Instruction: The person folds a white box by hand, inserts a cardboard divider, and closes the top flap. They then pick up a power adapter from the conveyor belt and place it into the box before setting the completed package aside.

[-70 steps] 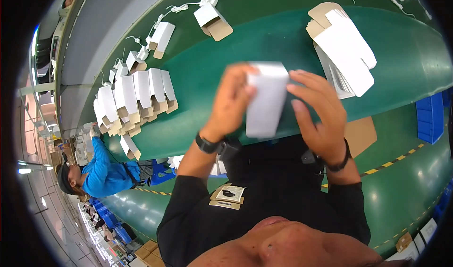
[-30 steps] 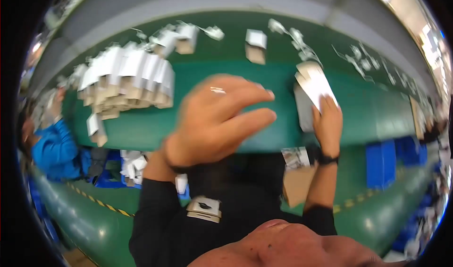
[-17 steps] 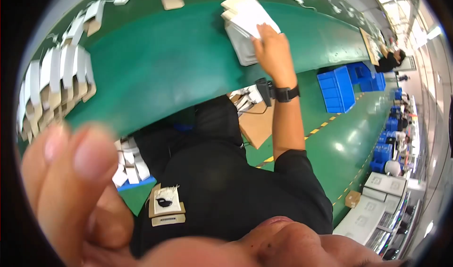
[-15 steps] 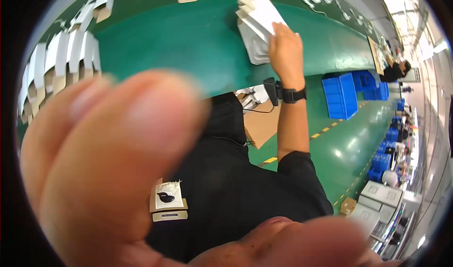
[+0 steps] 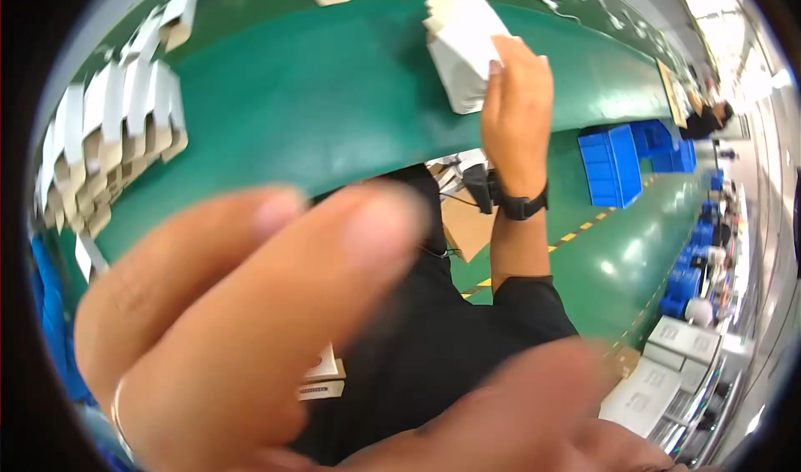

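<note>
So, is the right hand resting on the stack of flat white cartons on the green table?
Yes, the right hand lies with its fingers on the stack of flat white cartons on the green table.

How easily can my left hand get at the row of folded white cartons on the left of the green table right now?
Probably yes. The left hand is raised close to the camera, holding nothing visible, and the green table between it and the row of folded cartons shows nothing in the way.

Left hand (image 5: 250, 330) has risen from the white box to fill the view, blurred. Right hand (image 5: 516, 105) has reached out onto the stack of flat white boxes (image 5: 463, 42).
</note>
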`<state>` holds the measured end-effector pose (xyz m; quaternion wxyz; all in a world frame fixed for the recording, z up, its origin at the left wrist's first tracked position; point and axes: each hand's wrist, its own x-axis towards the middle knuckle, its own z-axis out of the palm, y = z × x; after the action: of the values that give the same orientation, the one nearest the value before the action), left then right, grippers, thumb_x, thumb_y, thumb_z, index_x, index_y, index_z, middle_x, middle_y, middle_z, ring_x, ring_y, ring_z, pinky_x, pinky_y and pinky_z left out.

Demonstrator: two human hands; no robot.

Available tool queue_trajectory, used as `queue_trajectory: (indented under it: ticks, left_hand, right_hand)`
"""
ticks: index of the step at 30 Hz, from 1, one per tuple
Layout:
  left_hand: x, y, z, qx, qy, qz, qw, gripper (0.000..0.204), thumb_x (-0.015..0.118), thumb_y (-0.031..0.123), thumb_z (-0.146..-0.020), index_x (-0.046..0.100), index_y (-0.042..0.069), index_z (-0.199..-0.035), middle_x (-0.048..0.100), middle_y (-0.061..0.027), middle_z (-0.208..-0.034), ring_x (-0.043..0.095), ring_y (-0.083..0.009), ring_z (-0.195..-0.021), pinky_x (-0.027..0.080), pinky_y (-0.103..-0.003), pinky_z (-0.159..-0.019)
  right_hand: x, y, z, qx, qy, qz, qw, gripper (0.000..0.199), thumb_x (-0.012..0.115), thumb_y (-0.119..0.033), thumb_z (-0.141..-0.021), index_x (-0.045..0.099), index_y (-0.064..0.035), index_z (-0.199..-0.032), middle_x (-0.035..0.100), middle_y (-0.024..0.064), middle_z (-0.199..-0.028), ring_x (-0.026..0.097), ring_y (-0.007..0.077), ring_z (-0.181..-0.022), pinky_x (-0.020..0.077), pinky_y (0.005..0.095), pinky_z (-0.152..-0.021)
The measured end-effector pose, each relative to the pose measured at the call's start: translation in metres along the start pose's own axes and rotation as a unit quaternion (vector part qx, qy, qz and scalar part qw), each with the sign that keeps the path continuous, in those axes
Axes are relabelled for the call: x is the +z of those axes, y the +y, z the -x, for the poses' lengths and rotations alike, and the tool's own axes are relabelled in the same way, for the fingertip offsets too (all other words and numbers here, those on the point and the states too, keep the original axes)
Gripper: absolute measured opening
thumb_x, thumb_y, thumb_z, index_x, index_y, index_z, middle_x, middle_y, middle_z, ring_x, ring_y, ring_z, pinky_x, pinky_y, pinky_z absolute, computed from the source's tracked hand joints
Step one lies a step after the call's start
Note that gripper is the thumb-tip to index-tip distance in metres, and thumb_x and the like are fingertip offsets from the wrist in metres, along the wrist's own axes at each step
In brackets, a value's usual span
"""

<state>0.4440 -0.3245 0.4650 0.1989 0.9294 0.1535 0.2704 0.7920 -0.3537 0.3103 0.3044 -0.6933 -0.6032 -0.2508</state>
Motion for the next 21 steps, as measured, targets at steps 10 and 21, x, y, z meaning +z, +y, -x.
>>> queue_trajectory:
  ticks: [10,21]
  left_hand:
    - [0.015,0.008,-0.011,0.064,0.018,0.069,0.995,0.049,0.055,0.033,-0.098,0.048,0.026,-0.146,0.054,-0.0172,-0.139,0.062,-0.0384,-0.109,0.055,-0.042,-0.074]
    - [0.027,-0.005,-0.010,0.093,0.029,0.085,0.992,0.048,0.055,0.039,-0.099,0.050,0.030,-0.146,0.054,-0.0096,-0.140,0.061,-0.0417,-0.113,0.055,-0.045,-0.081]
  right_hand:
    - [-0.041,-0.013,0.007,0.040,0.018,-0.070,0.997,0.026,0.055,-0.009,-0.098,0.064,-0.0031,-0.122,0.068,0.0169,-0.118,0.060,0.0392,-0.118,0.0352,0.0551,-0.112]
    - [-0.038,-0.027,0.011,0.039,-0.014,-0.146,0.988,0.027,0.052,-0.015,-0.103,0.065,-0.0007,-0.122,0.068,0.0200,-0.118,0.062,0.0401,-0.114,0.0364,0.0546,-0.112]
